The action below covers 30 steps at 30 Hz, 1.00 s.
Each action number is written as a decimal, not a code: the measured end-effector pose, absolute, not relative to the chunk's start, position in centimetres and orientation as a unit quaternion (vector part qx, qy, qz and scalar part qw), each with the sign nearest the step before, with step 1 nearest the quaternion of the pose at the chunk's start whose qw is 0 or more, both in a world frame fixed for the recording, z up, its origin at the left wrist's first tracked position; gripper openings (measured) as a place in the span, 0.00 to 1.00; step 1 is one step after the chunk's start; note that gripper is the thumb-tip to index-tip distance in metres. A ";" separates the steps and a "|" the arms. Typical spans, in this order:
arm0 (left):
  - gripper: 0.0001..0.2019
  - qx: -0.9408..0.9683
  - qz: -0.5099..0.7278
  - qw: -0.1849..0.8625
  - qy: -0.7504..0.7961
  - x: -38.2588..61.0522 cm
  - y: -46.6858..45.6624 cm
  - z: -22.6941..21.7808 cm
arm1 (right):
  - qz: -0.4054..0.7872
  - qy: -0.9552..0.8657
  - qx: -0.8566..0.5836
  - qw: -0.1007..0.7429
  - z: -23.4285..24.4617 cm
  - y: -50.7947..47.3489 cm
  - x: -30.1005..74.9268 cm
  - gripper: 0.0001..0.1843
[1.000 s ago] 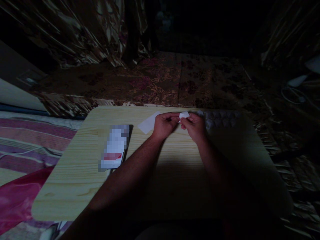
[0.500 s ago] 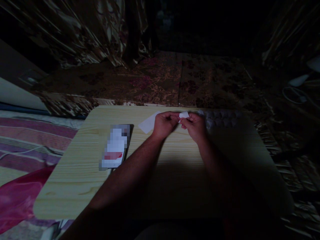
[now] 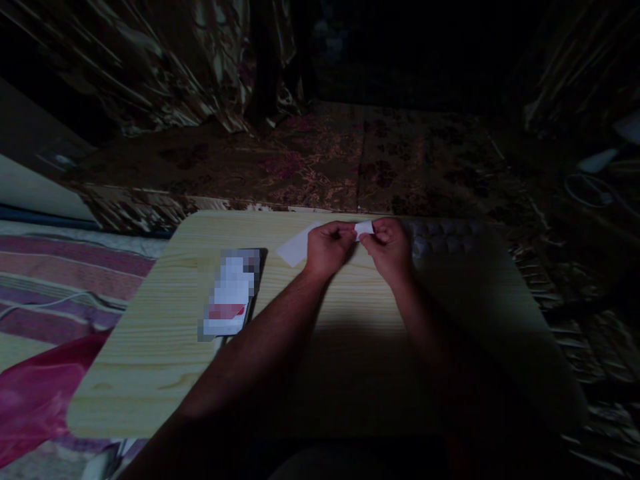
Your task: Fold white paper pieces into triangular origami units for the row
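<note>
Through the head camera I have both grips over the far part of the wooden tabletop (image 3: 150, 320), close together, with a small white paper piece (image 3: 364, 228) spanning the narrow gap between their fingertips. My left grip (image 3: 327, 250) is nearly closed: thumb and forefinger meet at the paper's left end and pinch it, though I can't make out exactly how far in the tips reach. My right grip (image 3: 393, 247) is grasping the same piece, its thumb pressed on the near face low down and its fingers bent behind and to the right; how those fingers bear on the back is hidden from me. The paper sits tilted a little, its upper part showing above the right thumb. Just left of my left grip, a flat white strip (image 3: 295, 249) lies slantwise on the tabletop, one end partly behind that hand. Just beyond my right grip, rows of small pale lumps (image 3: 445, 239) lie in shadow, too dim for me to identify. Nearer the left forearm rests a dark-edged flat object (image 3: 230, 293), its upper face blurred into blocks.
</note>
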<state>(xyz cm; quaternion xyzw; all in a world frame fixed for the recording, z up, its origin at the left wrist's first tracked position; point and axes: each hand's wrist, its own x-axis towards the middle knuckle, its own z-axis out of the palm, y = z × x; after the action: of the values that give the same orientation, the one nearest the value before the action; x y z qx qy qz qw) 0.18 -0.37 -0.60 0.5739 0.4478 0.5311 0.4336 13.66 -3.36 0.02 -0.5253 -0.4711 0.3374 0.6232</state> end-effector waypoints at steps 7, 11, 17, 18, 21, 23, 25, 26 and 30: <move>0.09 0.615 0.536 0.370 0.444 0.3 -0.5 -0.6 | 0.193 -0.557 -0.530 0.610 0.0 -3.8 13.9 0.09; 0.07 0.632 0.543 0.340 0.436 0.3 -0.5 -0.7 | 0.163 -0.594 -0.512 0.599 0.4 -3.9 14.0 0.01; 0.06 0.672 0.533 0.293 0.421 0.1 -0.6 -0.5 | 0.171 -0.588 -0.530 0.587 0.3 -3.9 13.9 0.02; 0.06 0.680 0.531 0.282 0.420 0.1 -0.6 -0.4 | 0.174 -0.582 -0.537 0.585 0.2 -3.9 13.9 0.02; 0.06 0.700 0.525 0.250 0.414 0.0 -0.7 -0.3 | 0.197 -0.563 -0.552 0.583 -0.3 -3.7 13.9 0.04; 0.06 0.714 0.521 0.234 0.406 0.0 -0.8 -0.3 | 0.207 -0.553 -0.557 0.584 -0.5 -3.6 13.8 0.04; 0.06 0.727 0.515 0.220 0.398 0.0 -0.8 -0.3 | 0.209 -0.549 -0.560 0.584 -0.6 -3.5 13.8 0.04; 0.07 0.733 0.512 0.214 0.394 0.0 -0.8 -0.3 | 0.209 -0.549 -0.559 0.585 -0.6 -3.5 13.8 0.04; 0.07 0.744 0.505 0.202 0.387 0.0 -0.9 -0.3 | 0.209 -0.557 -0.543 0.593 -0.5 -3.6 13.9 0.04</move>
<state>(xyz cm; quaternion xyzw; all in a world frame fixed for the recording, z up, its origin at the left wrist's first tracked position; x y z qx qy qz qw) -0.02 -0.86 -0.34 0.7442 0.3873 0.5052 0.2023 13.88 -3.56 -0.53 -0.5430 -0.5570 0.2085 0.5928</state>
